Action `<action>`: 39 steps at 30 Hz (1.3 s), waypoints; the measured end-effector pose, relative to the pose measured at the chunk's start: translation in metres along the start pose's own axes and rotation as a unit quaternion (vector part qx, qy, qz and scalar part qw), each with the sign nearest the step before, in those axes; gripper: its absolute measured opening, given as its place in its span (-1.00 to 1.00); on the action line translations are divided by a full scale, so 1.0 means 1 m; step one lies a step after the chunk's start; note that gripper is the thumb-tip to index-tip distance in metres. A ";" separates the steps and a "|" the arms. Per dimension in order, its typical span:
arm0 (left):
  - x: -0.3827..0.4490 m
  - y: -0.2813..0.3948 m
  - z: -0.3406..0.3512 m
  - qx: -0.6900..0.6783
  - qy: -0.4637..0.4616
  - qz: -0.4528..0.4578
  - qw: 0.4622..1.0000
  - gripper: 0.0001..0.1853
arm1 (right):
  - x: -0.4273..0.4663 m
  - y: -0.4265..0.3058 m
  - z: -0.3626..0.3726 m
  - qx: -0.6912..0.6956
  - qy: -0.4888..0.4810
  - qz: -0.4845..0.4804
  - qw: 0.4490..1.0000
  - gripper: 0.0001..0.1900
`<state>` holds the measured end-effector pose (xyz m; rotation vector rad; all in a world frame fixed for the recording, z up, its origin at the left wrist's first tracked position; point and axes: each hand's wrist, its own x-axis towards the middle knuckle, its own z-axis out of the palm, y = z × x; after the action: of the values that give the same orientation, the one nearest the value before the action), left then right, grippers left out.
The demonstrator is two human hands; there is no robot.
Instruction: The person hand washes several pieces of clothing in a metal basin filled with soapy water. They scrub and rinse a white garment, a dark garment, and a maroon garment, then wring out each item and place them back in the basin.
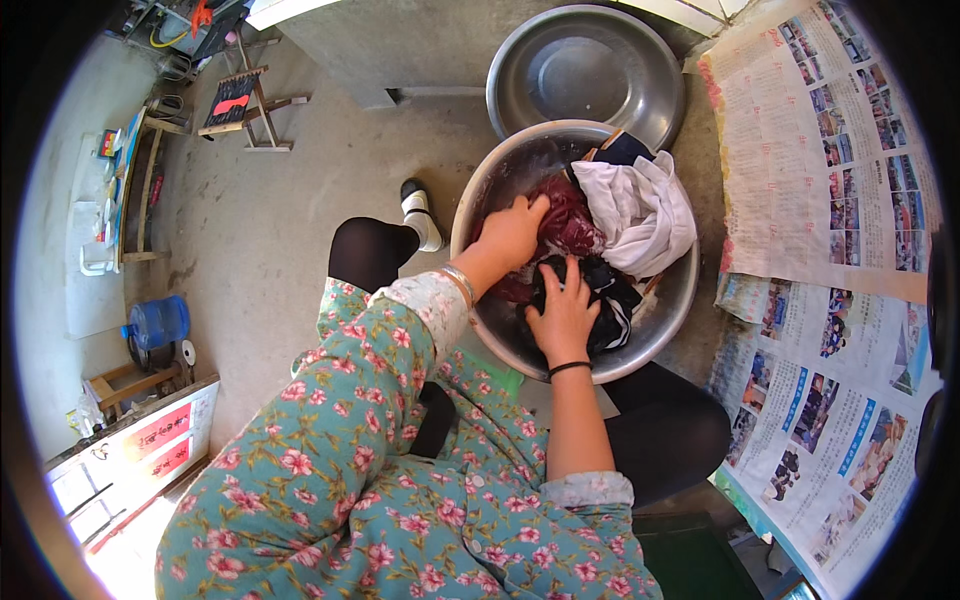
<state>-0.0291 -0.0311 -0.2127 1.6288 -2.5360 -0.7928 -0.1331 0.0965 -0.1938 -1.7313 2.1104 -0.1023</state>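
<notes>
A round metal basin (459, 202) stands in front of me, with wet laundry and some suds in it. In its left half lies a dark red cloth (574, 217), and my left hand (514, 229), a silver bracelet on its wrist, grips it with the fingers partly sunk in the folds. Nearer to me, my right hand (562, 315) rests with spread fingers on a black garment with white stripes (611, 296); whether it grips the fabric is not clear. A bunched white cloth (641, 214) fills the right side, beside a dark navy cloth (622, 148) at the far rim.
Behind the basin, touching it, is a second metal basin (585, 75). Newspaper sheets (825, 225) cover the surface at my right. A folding stool (232, 101), a low shelf (146, 187) and a blue water jug (159, 322) stand at the left on the concrete floor (247, 247).
</notes>
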 end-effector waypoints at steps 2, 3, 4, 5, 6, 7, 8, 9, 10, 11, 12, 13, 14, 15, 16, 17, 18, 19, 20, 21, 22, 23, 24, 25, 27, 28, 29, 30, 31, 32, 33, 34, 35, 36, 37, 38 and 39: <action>-0.008 -0.001 0.008 -0.015 -0.040 0.004 0.999 -0.49 | 0.005 0.003 0.003 -0.005 0.018 0.023 1.000 -0.36; -0.008 0.001 0.005 -0.018 -0.065 0.009 0.998 -0.53 | 0.008 0.007 0.007 -0.010 0.026 0.035 0.999 -0.41; -0.009 0.010 -0.008 -0.011 -0.132 -0.005 0.991 -0.54 | 0.010 0.012 0.014 -0.021 0.029 0.044 0.998 -0.41; -0.014 0.012 -0.015 -0.024 -0.155 -0.004 0.988 -0.53 | 0.011 0.017 0.019 -0.032 0.032 0.052 0.998 -0.41; -0.018 0.015 -0.020 -0.040 -0.176 0.001 0.984 -0.51 | 0.010 0.020 0.018 -0.036 0.029 0.055 0.997 -0.39; -0.021 0.017 -0.023 -0.055 -0.198 0.005 0.979 -0.49 | 0.010 0.020 0.018 -0.029 0.031 0.062 0.997 -0.41; -0.024 0.009 -0.019 -0.090 -0.182 0.022 0.979 -0.42 | 0.010 0.020 0.019 -0.021 0.033 0.069 0.997 -0.43; -0.028 0.008 -0.024 -0.160 -0.204 0.025 0.965 -0.41 | 0.011 0.021 0.018 -0.012 0.036 0.077 0.996 -0.45; -0.032 0.008 -0.031 -0.229 -0.226 0.027 0.946 -0.40 | 0.009 0.024 0.016 0.023 0.046 0.076 0.996 -0.44; -0.037 0.008 -0.039 -0.297 -0.247 0.030 0.922 -0.39 | 0.007 0.032 0.020 0.022 0.073 0.042 0.996 -0.45; -0.041 0.017 -0.063 -0.341 -0.294 0.009 0.893 -0.38 | 0.005 0.044 0.029 0.023 0.101 0.010 0.995 -0.46; -0.044 0.010 -0.062 -0.409 -0.303 -0.002 0.861 -0.39 | 0.006 0.051 0.033 0.026 0.126 -0.027 0.991 -0.47; -0.045 0.001 -0.057 -0.474 -0.311 -0.012 0.824 -0.41 | 0.012 0.057 0.036 0.001 0.173 -0.105 0.979 -0.50; -0.046 -0.002 -0.056 -0.537 -0.319 -0.020 0.781 -0.42 | 0.015 0.064 0.039 0.114 0.180 -0.093 0.973 -0.51; -0.045 -0.003 -0.056 -0.559 -0.308 -0.042 0.769 -0.44 | 0.018 0.070 0.042 0.226 0.186 -0.080 0.953 -0.53; -0.042 -0.004 -0.059 -0.579 -0.297 -0.064 0.756 -0.46 | 0.021 0.076 0.045 0.335 0.189 -0.065 0.921 -0.54; -0.039 -0.007 -0.061 -0.600 -0.285 -0.090 0.742 -0.47 | 0.021 0.070 0.025 0.376 0.136 -0.029 0.916 -0.56; -0.028 -0.015 -0.048 -0.451 -0.201 -0.033 0.869 -0.43 | 0.020 0.054 0.009 0.441 0.141 0.070 0.883 -0.55; -0.028 -0.016 -0.039 -0.326 -0.101 -0.028 0.939 -0.38 | 0.018 0.038 -0.011 0.398 0.168 0.088 0.898 -0.55; -0.030 -0.015 -0.036 -0.189 0.003 -0.023 0.982 -0.33 | 0.016 0.026 -0.028 0.354 0.193 0.105 0.909 -0.54; -0.030 -0.012 -0.033 -0.175 0.022 0.008 0.984 -0.30 | 0.016 0.023 -0.034 0.310 0.221 0.051 0.923 -0.50; -0.031 -0.009 -0.032 -0.161 0.042 0.038 0.985 -0.27 | 0.019 0.018 -0.039 0.308 0.217 0.001 0.926 -0.49; -0.031 -0.009 -0.030 -0.144 0.061 0.065 0.986 -0.24 | 0.024 0.012 -0.041 0.309 0.210 -0.047 0.926 -0.47; -0.029 -0.008 -0.028 -0.083 -0.002 0.079 0.993 -0.18 | 0.028 0.006 -0.040 0.309 0.203 -0.096 0.924 -0.45; -0.033 0.002 -0.029 0.025 -0.132 0.063 0.989 -0.12 | 0.036 0.002 -0.024 0.251 0.110 -0.110 0.955 -0.30; -0.028 0.000 -0.016 0.046 -0.150 0.059 0.986 -0.08 | 0.037 0.001 -0.014 0.159 0.082 -0.092 0.980 -0.24; -0.026 0.002 -0.013 0.107 -0.173 0.067 0.977 -0.06 | 0.039 0.000 -0.005 0.065 0.053 -0.073 0.994 -0.18; -0.023 0.003 -0.008 0.130 -0.178 0.068 0.973 -0.05 | 0.043 0.000 0.002 0.018 0.066 -0.082 0.994 -0.08; -0.020 0.002 -0.001 0.153 -0.184 0.070 0.969 -0.03 | 0.048 0.002 0.006 0.015 0.057 -0.069 0.996 -0.07; -0.017 -0.001 0.007 0.144 -0.166 0.075 0.973 -0.03 | 0.054 0.003 0.009 0.011 0.048 -0.056 0.997 -0.06; -0.013 -0.003 0.013 0.136 -0.146 0.080 0.977 -0.02 | 0.060 0.002 0.009 0.007 0.041 -0.043 0.998 -0.05; -0.009 -0.005 0.018 0.128 -0.127 0.085 0.980 -0.01 | 0.067 0.005 0.011 -0.005 0.062 -0.052 0.997 -0.02; -0.005 -0.007 0.023 0.120 -0.118 0.091 0.982 -0.02 | 0.072 0.008 0.014 0.002 0.068 -0.052 0.996 -0.02; -0.001 -0.007 0.023 0.112 -0.108 0.097 0.983 -0.02 | 0.077 0.010 0.014 0.008 0.075 -0.052 0.996 -0.01; 0.002 -0.007 0.022 0.104 -0.097 0.103 0.984 -0.02 | 0.082 0.011 0.015 0.015 0.082 -0.053 0.995 0.00; 0.005 -0.006 0.021 0.086 -0.120 0.088 0.985 -0.06 | 0.087 0.012 0.014 0.021 0.047 -0.021 0.998 -0.05; 0.010 -0.003 0.014 0.051 -0.139 0.071 0.986 -0.08 | 0.094 0.012 0.013 0.040 0.042 0.009 0.998 -0.06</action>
<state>-0.0352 -0.0352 -0.2283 1.4304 -2.8895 -0.9506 -0.1535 0.0117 -0.2337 -1.6891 2.1505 -0.2538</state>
